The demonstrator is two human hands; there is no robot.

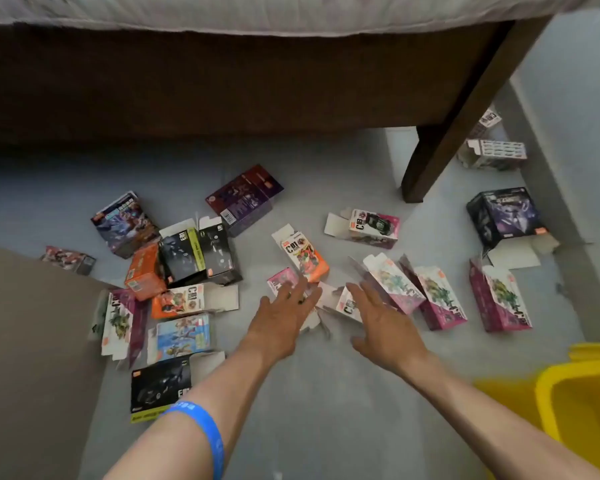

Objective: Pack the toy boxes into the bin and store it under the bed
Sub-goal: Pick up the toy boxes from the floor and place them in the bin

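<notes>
Several toy boxes lie scattered on the grey floor in front of the bed. My left hand stretches forward with fingers spread over a small pink box, just below an orange and white box. My right hand is also spread, hovering over a white and pink box. Neither hand grips anything. The yellow bin stands at the lower right, its inside mostly out of frame.
A dark wooden bed leg stands at upper right. More boxes lie left, right and behind the leg. A black and purple box sits by the wall. A grey-brown surface fills the lower left.
</notes>
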